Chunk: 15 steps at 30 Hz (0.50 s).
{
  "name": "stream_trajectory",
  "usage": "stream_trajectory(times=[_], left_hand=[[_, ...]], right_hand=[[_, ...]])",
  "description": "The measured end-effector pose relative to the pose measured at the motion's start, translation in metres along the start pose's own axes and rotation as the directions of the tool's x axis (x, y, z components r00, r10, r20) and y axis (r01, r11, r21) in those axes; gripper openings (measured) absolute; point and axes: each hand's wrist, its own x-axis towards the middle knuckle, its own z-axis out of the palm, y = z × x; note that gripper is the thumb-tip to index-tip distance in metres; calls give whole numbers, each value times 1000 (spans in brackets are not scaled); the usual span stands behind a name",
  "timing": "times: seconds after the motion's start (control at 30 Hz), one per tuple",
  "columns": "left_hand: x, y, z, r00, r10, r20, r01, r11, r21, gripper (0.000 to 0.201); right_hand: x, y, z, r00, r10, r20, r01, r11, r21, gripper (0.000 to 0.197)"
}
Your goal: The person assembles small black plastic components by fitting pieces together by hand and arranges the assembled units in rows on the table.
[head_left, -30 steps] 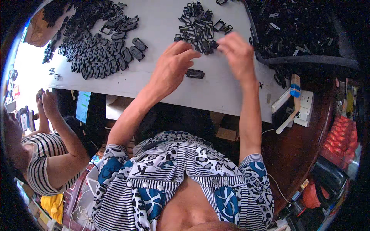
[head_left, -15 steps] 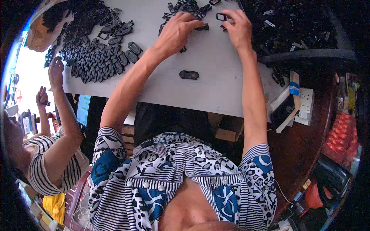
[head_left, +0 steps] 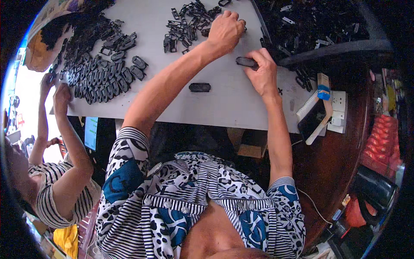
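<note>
My right hand [head_left: 262,74] grips a black oblong plastic casing [head_left: 246,61] between thumb and fingers, a little above the white table [head_left: 164,97]. Farther off, my left hand [head_left: 226,32] is closed with its fingers curled under. What it may hold is hidden behind the fingers. It is nearest to a loose pile of black plastic frames [head_left: 185,26] at the far middle of the table. Another black casing [head_left: 200,87] lies flat by itself, nearer to me than both hands.
Rows of black casings [head_left: 101,82] cover the table's left side. At the far right is a dark container [head_left: 297,56] of mixed small parts. A phone on a stand [head_left: 317,114] is beside a power strip [head_left: 340,108]. A co-worker's hands [head_left: 62,93] are at the left edge.
My left hand has moved right, away from the frame pile. My right hand has come nearer to me and now shows a fuller casing instead of a hollow frame. The co-worker's hands have shifted.
</note>
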Motion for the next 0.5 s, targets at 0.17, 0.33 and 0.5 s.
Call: stream_trajectory(times=[0.17,0.33,0.5], left_hand=[[-11,0,-1,993,56,100,-45,993,-106,18],[-45,-1,-31,982,51,179,10,946,-324,24],[-63,-2,-35,983,-80,166,139,912,-387,28]], right_hand=[[-7,-5,-10,999,-34,-6,33,999,-20,30],[-10,0,-10,987,-158,27,158,987,-27,35],[-4,-21,-6,992,-2,-126,3,1000,10,23]])
